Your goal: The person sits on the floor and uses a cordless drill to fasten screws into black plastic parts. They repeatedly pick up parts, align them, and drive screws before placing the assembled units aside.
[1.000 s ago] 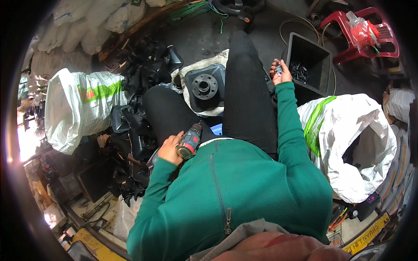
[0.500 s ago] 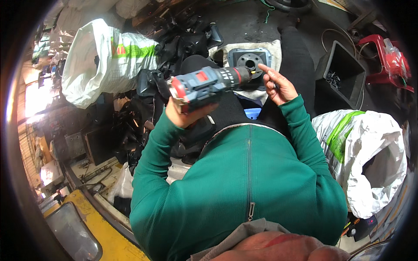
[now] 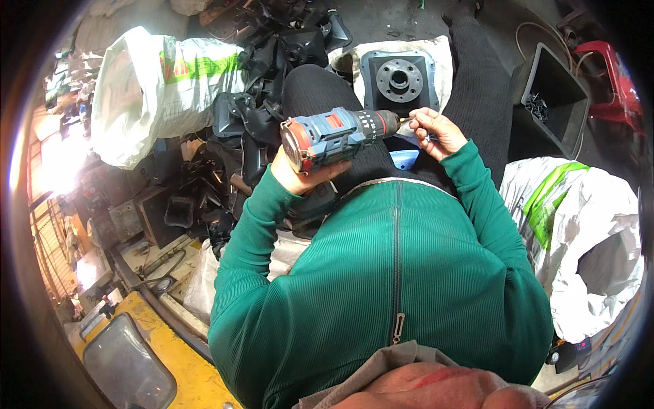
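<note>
My left hand [image 3: 300, 176] is wrapped round the grip of a blue and red cordless drill [image 3: 340, 133], which lies level across my lap with its chuck to the right. My right hand [image 3: 443, 133] pinches at the tip of the drill's bit [image 3: 405, 120]. Small silvery pieces that look like screws [image 3: 430, 138] show under its curled fingers; how many it holds is hidden. Just beyond the chuck, between my legs, a black square plate with a round holed flange [image 3: 400, 80] rests on a white cloth [image 3: 443, 60].
A dark bin [image 3: 560, 102] with small metal screws [image 3: 536, 107] stands to the right, beside a red stool [image 3: 616, 85]. White sacks lie at the left [image 3: 139, 102] and right [image 3: 579, 238]. Black moulded parts [image 3: 262, 92] are heaped left of my legs. A blue object [image 3: 405, 159] sits below the drill.
The drill has come down and slightly right, away from the flange. My right fingers have closed in at its bit tip, where they were stretched out before. The view has shifted a little.
</note>
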A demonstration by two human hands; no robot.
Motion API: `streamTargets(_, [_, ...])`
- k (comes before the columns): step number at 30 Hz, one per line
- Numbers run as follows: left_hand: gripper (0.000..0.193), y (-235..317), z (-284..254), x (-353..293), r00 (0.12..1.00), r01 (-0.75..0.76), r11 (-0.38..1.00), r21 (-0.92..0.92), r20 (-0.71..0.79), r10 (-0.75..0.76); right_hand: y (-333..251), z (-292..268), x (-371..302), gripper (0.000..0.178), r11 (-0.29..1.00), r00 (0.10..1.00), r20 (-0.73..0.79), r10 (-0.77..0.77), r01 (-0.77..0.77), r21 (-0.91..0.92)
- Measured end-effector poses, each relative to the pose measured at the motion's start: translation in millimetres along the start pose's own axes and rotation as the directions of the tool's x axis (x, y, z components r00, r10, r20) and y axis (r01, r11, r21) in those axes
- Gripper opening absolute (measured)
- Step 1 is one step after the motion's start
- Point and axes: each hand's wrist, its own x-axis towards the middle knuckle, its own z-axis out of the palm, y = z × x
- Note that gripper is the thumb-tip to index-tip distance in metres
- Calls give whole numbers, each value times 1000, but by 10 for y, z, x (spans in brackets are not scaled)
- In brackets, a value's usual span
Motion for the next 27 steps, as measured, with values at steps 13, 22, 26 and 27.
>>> streamTargets(13, [42,64,-28,61,997,-30,999,31,75,28,12,36,3,17,996,997,4,77,-77,53])
streamTargets(22, [51,256,98,83,998,28,998,55,56,-31,-29,143,-24,26,992,988,-94,122,-119,35])
streamTargets(26, [40,119,-69,118,971,-221,857,465,20,240,32,-47,97,28,996,981,-190,34,-17,90])
streamTargets(27, [39,92,-99,132,976,-196,866,460,11,215,45,-131,141,28,998,973,-230,-14,26,49])
